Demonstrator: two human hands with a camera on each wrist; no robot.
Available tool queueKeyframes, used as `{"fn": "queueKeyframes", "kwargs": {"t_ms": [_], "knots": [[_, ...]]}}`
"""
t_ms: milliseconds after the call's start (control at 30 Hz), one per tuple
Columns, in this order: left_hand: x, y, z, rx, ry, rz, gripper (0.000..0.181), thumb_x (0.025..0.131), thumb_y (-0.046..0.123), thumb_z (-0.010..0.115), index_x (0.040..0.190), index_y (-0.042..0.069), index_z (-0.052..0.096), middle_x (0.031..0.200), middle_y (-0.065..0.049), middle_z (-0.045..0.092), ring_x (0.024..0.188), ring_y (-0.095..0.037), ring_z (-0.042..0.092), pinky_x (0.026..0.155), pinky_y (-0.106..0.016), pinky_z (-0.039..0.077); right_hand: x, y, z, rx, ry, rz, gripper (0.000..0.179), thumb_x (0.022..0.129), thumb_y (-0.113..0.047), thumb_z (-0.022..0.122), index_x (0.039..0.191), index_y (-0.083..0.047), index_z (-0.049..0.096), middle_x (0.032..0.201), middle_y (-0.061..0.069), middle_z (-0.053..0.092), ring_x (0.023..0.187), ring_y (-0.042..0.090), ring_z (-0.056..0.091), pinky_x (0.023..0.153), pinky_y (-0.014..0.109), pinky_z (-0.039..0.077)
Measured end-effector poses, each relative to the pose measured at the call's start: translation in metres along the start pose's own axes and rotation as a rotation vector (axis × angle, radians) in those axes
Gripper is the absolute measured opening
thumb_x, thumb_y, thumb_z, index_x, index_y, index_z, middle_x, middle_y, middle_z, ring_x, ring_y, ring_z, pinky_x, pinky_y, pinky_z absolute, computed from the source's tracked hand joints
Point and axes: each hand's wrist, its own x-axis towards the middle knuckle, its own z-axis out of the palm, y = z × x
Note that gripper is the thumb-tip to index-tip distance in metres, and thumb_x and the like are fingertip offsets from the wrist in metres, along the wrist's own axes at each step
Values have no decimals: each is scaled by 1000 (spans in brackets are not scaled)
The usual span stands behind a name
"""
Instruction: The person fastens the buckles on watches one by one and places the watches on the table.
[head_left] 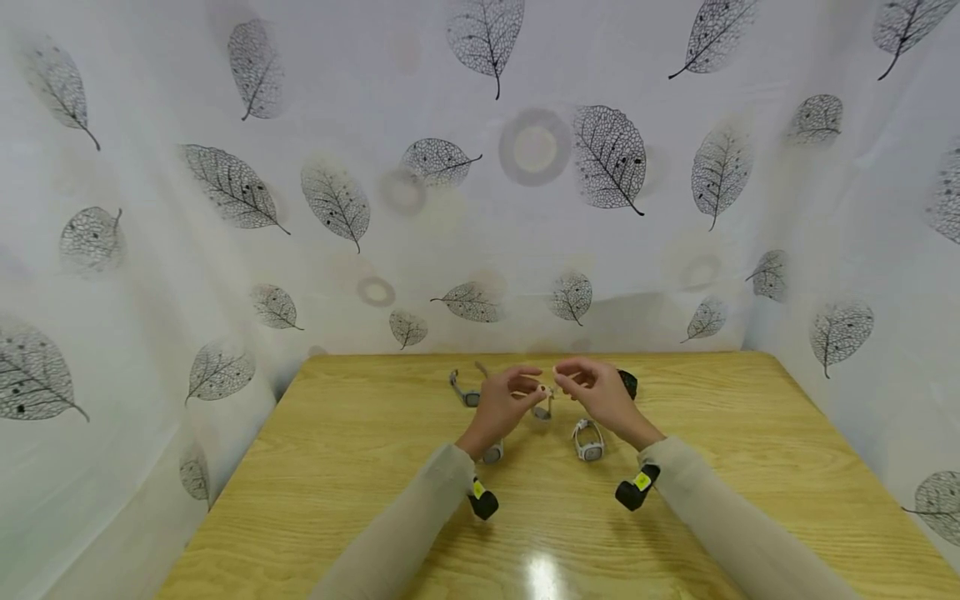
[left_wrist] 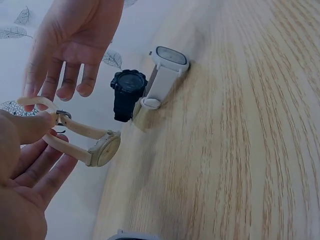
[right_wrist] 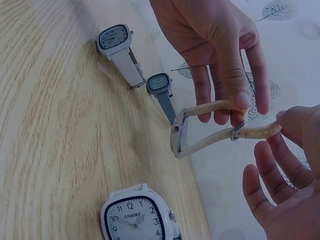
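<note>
A cream wristwatch (head_left: 543,412) hangs in the air between both hands, its strap looped through a metal buckle (right_wrist: 237,131). My left hand (head_left: 504,406) pinches the strap beside this buckle, thumb on top. The strap's free end, beyond the buckle, is pinched by the thumb and fingertips of my right hand (head_left: 602,398). In the left wrist view the cream watch (left_wrist: 105,150) hangs with its case away from the fingers. The right wrist view shows the case (right_wrist: 179,135) side-on, so its dial is mostly hidden.
On the wooden table (head_left: 360,483), a white watch (head_left: 591,450) stands near the right wrist. A grey-strapped watch (head_left: 471,398) lies behind the left hand, another watch (head_left: 492,454) partly under that wrist. A black watch (left_wrist: 129,82) sits beyond the right hand. Leaf-patterned cloth (head_left: 525,250) surrounds the table.
</note>
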Motion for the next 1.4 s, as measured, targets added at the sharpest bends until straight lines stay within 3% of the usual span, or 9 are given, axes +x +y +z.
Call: {"fn": "queueKeyframes", "kwargs": {"t_ms": [167,300,500,667,833,1133,1267,1400], "knots": [[1,0,1,-58,27,17,28,93,8,78,120,5,70,103,-10,77,92,-17,75,76,-26,62,0,0,0,-24,-11,-16,31,102,-28,67,126,-10,71,115,10,72,89,28,70,75,43,61],[2,0,2,-90,55,23,26,92,9,79,117,5,71,103,-12,77,93,-22,76,76,-27,62,-1,1,1,-76,-15,-23,28,103,-30,66,125,-13,72,118,7,71,93,35,70,72,39,60],[3,-1,3,-109,93,31,26,90,3,79,114,-3,70,101,-18,77,94,-33,76,77,-27,62,-2,3,2,-157,-32,-44,24,103,-28,66,122,-17,74,119,5,69,89,26,69,71,35,59],[-2,18,0,-78,92,41,25,90,-4,76,113,-10,67,103,-25,74,96,-39,74,79,-28,62,-2,3,4,-237,-48,-102,20,102,-23,68,119,-15,75,118,6,68,87,15,66,73,35,58],[-9,38,-7,-61,76,50,21,90,-5,75,110,-7,68,104,-27,73,97,-39,74,80,-28,61,-1,3,4,-277,-64,-139,18,101,-18,69,117,-14,76,114,4,68,84,16,66,70,31,57],[-1,-1,0,-36,51,39,27,91,2,78,114,-5,66,109,-19,74,100,-33,74,79,-32,62,0,0,10,-301,-41,-186,14,97,-11,72,111,-11,77,108,5,69,81,20,67,69,31,57],[-2,-5,-2,-39,35,31,26,90,8,79,113,3,68,108,-12,75,99,-25,74,79,-29,62,0,0,11,-298,-1,-181,10,95,-12,75,104,-12,77,107,4,72,83,19,68,71,33,58],[-3,-5,-3,-33,21,34,24,91,11,80,112,9,68,107,-12,75,98,-21,74,79,-27,61,-1,-1,10,-289,-12,-178,7,94,-12,75,101,-14,77,104,3,72,80,17,66,68,33,56]]}}
